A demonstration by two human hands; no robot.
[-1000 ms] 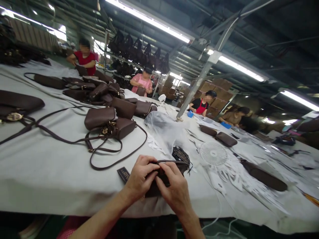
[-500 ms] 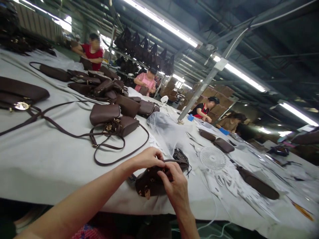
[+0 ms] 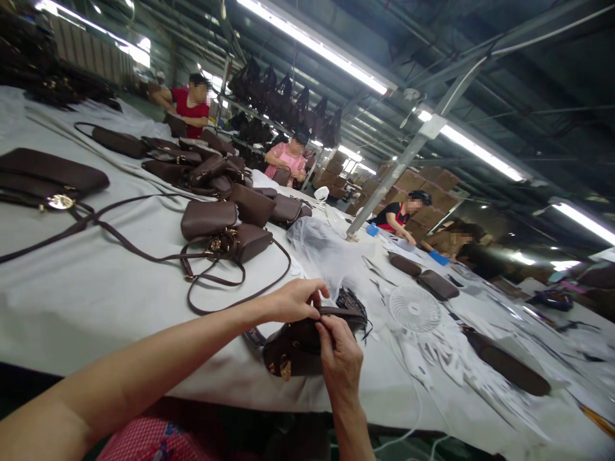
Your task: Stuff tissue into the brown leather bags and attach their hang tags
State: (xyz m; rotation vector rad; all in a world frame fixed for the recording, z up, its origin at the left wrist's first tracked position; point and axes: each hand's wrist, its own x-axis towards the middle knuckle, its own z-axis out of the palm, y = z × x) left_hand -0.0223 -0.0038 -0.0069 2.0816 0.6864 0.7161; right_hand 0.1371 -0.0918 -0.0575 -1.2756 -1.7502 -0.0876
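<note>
A small dark brown handbag (image 3: 293,352) with gold hardware lies on the white-covered table near its front edge. My left hand (image 3: 300,299) comes over its top from the left, fingers bent and closed at the top edge. From the front, my right hand (image 3: 342,349) pinches the same edge, thumb and fingertips close to those of the left. What exactly sits between the fingertips is too small to see. Just behind the bag is a bundle of thin dark strips (image 3: 353,301). To the left lie brown handbags (image 3: 209,219) with a looped strap (image 3: 240,302).
A pile of brown bags (image 3: 202,163) covers the back left. Clear plastic (image 3: 317,246) lies beyond my hands, a white fan (image 3: 414,308) to their right beside white scraps. A metal post (image 3: 384,192) rises from the table. Several people work along the far side.
The whole scene has shifted slightly to the right in view. My right fingers have closed in on the bag's top edge, nearer the left fingertips. The bag stays in place.
</note>
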